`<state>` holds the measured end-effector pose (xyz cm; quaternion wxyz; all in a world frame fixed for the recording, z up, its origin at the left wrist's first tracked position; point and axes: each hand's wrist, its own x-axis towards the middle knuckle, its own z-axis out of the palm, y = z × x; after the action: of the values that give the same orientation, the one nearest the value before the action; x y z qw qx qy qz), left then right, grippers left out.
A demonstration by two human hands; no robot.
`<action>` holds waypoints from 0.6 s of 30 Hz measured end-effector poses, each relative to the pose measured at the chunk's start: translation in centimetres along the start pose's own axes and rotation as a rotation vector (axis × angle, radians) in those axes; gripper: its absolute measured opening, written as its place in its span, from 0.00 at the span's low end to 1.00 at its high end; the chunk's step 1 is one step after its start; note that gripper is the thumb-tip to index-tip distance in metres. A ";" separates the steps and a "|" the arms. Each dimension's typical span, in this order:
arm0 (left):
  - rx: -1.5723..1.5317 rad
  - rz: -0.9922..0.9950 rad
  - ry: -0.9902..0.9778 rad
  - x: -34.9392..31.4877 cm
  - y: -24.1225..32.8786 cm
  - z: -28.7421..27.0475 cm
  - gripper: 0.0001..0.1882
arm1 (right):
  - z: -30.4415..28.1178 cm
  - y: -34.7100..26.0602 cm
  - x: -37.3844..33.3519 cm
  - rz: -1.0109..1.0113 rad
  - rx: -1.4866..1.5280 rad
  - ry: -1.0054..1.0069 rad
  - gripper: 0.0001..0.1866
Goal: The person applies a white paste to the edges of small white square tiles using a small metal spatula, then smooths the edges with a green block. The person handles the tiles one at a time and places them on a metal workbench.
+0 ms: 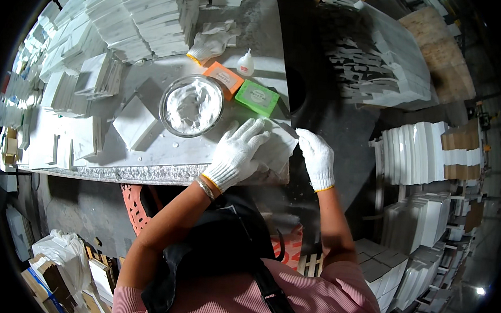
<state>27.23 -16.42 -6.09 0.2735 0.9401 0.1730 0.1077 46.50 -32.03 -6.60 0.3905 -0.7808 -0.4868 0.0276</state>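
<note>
My left hand (239, 150), in a white knit glove with a yellow hem, lies flat with fingers stretched over a pale grey, flat piece (276, 145) at the table's right front corner. Whether that piece is a stone tile or a sheet is hard to tell. At its right corner, my gloved right hand (317, 161) has its fingertips pinched together on the edge. Just beyond the left hand are a green sanding pad box (257, 98) and an orange box (223, 80). A clear bowl (162, 117) with white, crumpled-looking contents stands to their left.
A white squeeze bottle (245, 64) and a loose glove (209, 45) lie farther back. One marble tile (134, 123) sits left of the bowl on the table (204, 174). Tall tile stacks (139, 17) fill the back left. More stacked slabs (412, 153) stand at right.
</note>
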 end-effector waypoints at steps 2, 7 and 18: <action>-0.008 0.000 0.008 0.0 0.0 0.0 0.35 | 0.1 -0.6 -0.5 0.048 -0.002 0.003 0.11; -0.016 0.013 0.037 -0.2 -0.1 0.2 0.35 | 0.7 -2.1 -3.4 0.109 0.057 -0.002 0.10; -0.049 0.017 0.032 -0.1 -0.3 -0.1 0.36 | -1.4 -0.8 1.5 0.409 0.405 -0.101 0.12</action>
<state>27.03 -16.17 -6.24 0.2925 0.9327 0.1666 0.1291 47.30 -31.51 -4.62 0.4999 -0.7666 -0.3228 0.2412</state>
